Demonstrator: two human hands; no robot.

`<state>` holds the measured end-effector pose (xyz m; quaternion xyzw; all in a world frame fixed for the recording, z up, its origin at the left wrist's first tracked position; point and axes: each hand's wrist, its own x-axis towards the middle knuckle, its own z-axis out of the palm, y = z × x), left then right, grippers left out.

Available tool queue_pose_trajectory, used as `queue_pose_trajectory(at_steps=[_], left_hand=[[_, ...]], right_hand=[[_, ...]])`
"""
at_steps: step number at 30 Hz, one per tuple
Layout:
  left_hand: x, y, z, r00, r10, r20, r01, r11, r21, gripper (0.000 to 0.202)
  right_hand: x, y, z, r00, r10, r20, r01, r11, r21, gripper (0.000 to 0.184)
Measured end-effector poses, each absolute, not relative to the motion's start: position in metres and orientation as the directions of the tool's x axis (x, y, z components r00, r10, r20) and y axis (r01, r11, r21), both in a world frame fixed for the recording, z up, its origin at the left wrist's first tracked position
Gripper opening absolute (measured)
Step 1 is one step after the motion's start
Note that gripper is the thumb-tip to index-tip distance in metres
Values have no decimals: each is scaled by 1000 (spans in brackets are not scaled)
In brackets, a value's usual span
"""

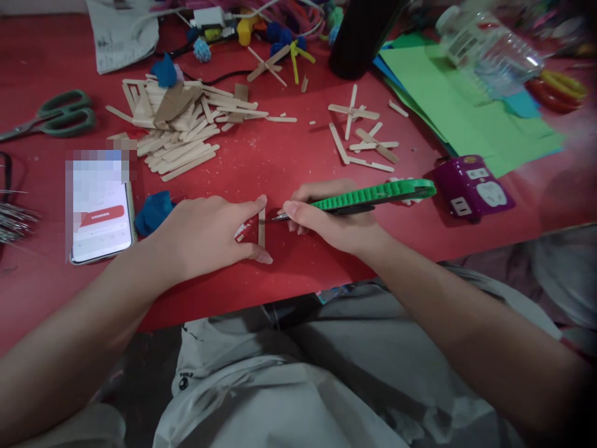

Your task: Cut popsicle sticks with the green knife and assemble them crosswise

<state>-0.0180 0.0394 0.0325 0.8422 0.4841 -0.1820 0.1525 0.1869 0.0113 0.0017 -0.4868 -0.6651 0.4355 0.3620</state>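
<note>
My right hand (333, 214) grips a green utility knife (373, 195). Its blade tip points left and meets, or nearly meets, a short wooden craft stick (262, 228) lying on the red tabletop (298, 267). Thumb and forefinger of my left hand (209, 227) pin the two ends of that stick, with the other fingers folded behind. Small white scraps (241, 231) lie between the left thumb and forefinger. Beyond my left hand is a heap of craft sticks (181, 140). Several crossed sticks (353, 113) lie farther off to the right.
Left are a lit phone (102, 214), green-handled scissors (68, 115) and crumpled blue paper (155, 213). Right are a purple box (476, 186), green paper sheets (466, 99) and a clear bottle (489, 46). A dark cylinder (364, 37) stands at the back.
</note>
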Motion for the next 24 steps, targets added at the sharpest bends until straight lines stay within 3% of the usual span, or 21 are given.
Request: queue_pose_trajectory(at_steps=[24], left_hand=[[-21,40,31,481,748,-457,862,-499,91,90]], right_hand=[[188,10,1,-254,964,76,346,164,-924,28]])
